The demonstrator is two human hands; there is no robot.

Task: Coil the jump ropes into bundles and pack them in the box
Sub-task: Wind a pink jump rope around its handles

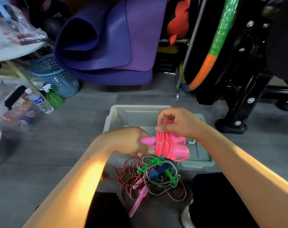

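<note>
Two bare forearms reach forward from the bottom edge, above dark-clothed knees and a shoe on the grey floor (pixel 61 145). The left hand (pixel 130 140) has its fingers curled round the pink handles (pixel 146 140) of the pink jump rope (pixel 166 143), gripping them at their left end. The pink cord is wound in tight turns round the handles, forming a bundle held above the front rim of the box. The right hand (pixel 177 122) pinches a loop of the pink cord between thumb and curled fingers at the top of the bundle.

The box (pixel 121 117) is a grey plastic bin standing on the floor directly beyond the hands. Its lid (pixel 199 155) lies just beside it on the right, partly beneath the bundle.

A loose tangle of ropes (pixel 156 176) lies on the floor between the knees, touching the box front: a red-and-white cord, a green cord with green handles, blue handles and a pair of pale pink handles.

Further back: a rolled purple mat (pixel 107 38), a blue perforated basket (pixel 57 74), a water bottle (pixel 39 101) and a green spray bottle (pixel 53 96).
</note>
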